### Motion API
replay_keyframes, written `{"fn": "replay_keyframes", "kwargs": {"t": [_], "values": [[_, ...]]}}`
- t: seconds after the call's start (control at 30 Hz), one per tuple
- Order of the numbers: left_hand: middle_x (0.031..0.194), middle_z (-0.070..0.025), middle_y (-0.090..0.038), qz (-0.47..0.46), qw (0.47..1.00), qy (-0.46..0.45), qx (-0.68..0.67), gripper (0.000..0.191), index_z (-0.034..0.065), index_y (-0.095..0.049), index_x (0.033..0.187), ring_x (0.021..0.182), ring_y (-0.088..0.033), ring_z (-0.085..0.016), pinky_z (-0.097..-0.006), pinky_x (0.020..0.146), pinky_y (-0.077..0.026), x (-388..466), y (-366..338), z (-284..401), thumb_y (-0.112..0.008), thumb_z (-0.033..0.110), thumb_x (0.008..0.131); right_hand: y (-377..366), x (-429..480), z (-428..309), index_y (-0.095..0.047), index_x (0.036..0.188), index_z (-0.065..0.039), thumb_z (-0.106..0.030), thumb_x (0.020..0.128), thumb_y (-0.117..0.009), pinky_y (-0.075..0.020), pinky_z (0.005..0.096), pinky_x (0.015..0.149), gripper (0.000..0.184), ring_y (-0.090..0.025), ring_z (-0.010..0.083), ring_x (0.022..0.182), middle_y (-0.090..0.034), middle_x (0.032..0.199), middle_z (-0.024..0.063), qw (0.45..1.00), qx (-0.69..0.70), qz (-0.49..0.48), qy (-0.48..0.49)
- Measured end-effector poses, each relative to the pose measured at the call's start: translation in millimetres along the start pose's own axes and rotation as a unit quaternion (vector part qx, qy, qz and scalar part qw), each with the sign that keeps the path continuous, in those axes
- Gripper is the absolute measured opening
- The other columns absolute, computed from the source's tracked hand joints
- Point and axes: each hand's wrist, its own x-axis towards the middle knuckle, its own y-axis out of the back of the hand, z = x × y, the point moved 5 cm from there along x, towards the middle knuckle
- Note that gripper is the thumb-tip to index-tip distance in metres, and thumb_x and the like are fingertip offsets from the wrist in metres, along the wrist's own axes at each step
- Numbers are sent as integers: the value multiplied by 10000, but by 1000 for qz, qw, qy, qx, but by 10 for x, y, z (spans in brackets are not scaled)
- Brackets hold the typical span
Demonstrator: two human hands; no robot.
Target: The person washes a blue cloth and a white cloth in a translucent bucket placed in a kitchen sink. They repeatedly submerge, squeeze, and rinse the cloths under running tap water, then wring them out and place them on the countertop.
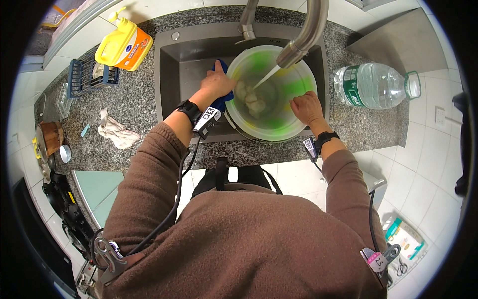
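Observation:
A round translucent plastic basin with green and yellow patches stands in the grey sink. Water runs into it from the metal faucet, and some pale lumps lie in the cloudy water. At the basin's left side, my left hand holds a dark blue cloth, its lower part hanging beside the basin. My right hand is at the basin's right rim with curled fingers; whether it grips the rim is not plain.
On the granite counter, a yellow pump jug, a blue plastic basket and a crumpled pale cloth are left of the sink. A large clear water bottle lies on its side at the right.

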Motion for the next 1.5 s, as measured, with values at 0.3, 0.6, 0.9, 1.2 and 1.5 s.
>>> {"fn": "replay_keyframes", "kwargs": {"t": [0.3,0.6,0.9,1.2,1.5], "values": [[1457,-299,-422,3,1000,-1,-14,1073,67,-76,1597,1264,-552,-433,-470,1035,-459,8,-6,-14,-559,658,844,11,10,-11,-632,612,-95,-251,922,-593,-460,402,871,350,-633,294,669,-646,627,101,1000,-2,0,2],[1443,-300,-425,-4,1000,7,-29,1024,66,-68,1598,1253,-552,-441,-469,1031,-461,-23,9,0,-606,484,833,-5,22,-6,-658,634,-92,-264,929,-580,-452,398,889,350,-638,295,688,-654,641,107,1000,-7,-19,3],[1438,-298,-427,-6,999,8,-47,1032,73,-67,1599,1248,-553,-447,-473,1031,-464,-36,18,0,-633,436,815,10,28,-19,-645,627,-91,-252,925,-583,-457,404,876,344,-642,293,677,-657,646,106,1000,-7,-24,7],[1410,-339,-452,5,999,-9,-40,1032,49,-81,1593,1235,-559,-465,-476,1032,-461,0,-16,-22,-561,561,837,15,37,-25,-644,619,-100,-264,940,-574,-449,392,881,367,-642,282,657,-660,633,104,1000,-6,-14,10],[1425,-333,-438,-1,999,-7,-39,1071,52,-70,1596,1247,-554,-454,-469,1034,-460,4,-19,-22,-567,606,825,4,27,1,-639,616,-101,-259,923,-581,-450,394,893,350,-643,280,671,-658,634,102,1000,5,-11,4]]}}
